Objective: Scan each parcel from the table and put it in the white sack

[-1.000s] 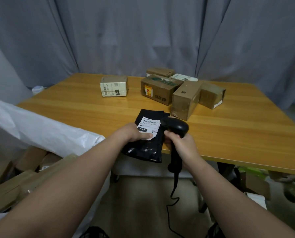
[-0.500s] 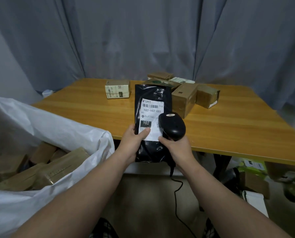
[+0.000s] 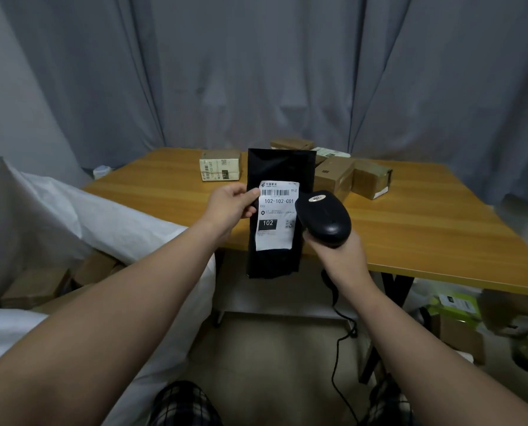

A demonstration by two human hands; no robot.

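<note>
My left hand (image 3: 230,209) pinches the left edge of a black parcel bag (image 3: 276,170) and holds it upright in front of me, its white shipping label (image 3: 276,215) facing me. My right hand (image 3: 336,256) grips a black corded barcode scanner (image 3: 325,218), whose head sits just right of the label. The white sack (image 3: 112,222) stands open at my left with cardboard boxes (image 3: 38,285) inside. Several cardboard parcels (image 3: 336,176) and a pale labelled box (image 3: 219,169) lie on the far part of the wooden table (image 3: 425,229).
Grey curtains hang behind the table. The scanner's cable (image 3: 338,342) drops to the floor between my arms. Boxes and green packaging (image 3: 455,305) sit under the table at the right, by a black table leg (image 3: 390,302).
The black bag has risen from the table edge to upright. My left hand shifted from its lower part to its left edge, and the scanner moved to the label's right side.
</note>
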